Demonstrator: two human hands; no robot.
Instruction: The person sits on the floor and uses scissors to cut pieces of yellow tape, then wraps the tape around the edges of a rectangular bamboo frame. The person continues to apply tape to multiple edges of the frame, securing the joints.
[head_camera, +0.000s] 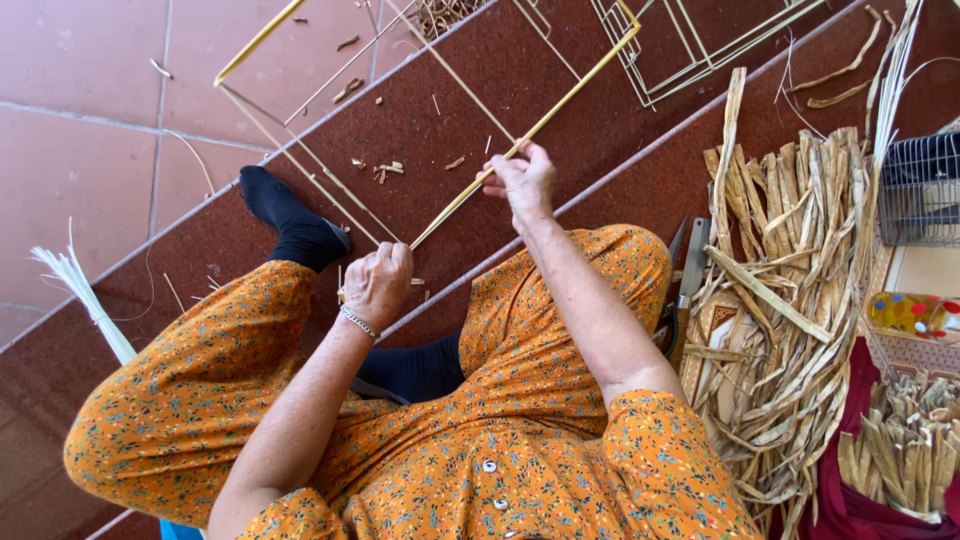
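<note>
Home craft floor: dried fibre strips (790, 300), red tiles (80, 90)

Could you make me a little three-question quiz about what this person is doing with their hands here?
1. True or false: both hands grip the same yellow frame rod.
2. Which hand is farther from the body? A) left hand B) right hand
3. What lies piled on the person's right side?

Key:
1. True. The left hand holds the rod's near end and the right hand holds it further up.
2. B.
3. A heap of dried plant strips, with a knife beside it.
</note>
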